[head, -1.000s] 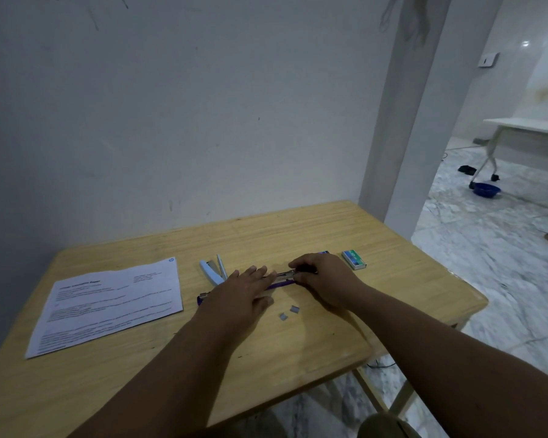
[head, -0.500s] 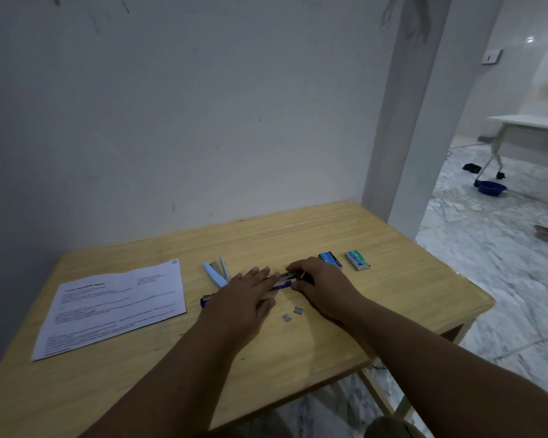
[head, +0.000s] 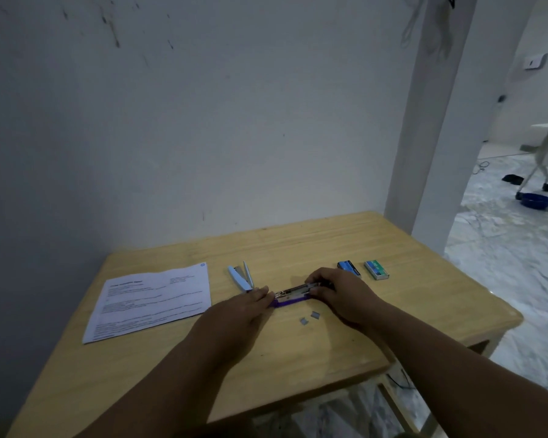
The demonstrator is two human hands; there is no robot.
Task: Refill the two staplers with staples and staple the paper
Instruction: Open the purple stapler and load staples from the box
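Both forearms reach in from 6 o'clock, palms down over the wooden worktop (head: 298, 368). Left hand (head: 238, 314) lies flat, fingertips closed on the left end of the purple stapler (head: 290, 298). Right hand (head: 339, 295) is curled, its grip pinching the stapler's right end; the metal magazine is exposed between the hands. The stapler lies at worktop centre.

Light blue stapler (head: 239, 278) lies open at 10 o'clock of the purple one; printed paper (head: 152, 303) at 9 o'clock. Blue staple box (head: 348, 267) and green staple box (head: 376, 269) sit at 2 o'clock. Two staple strips (head: 309, 318) lie at 5 o'clock.

Versus half a second ago: the hands have parted slightly and more magazine shows.
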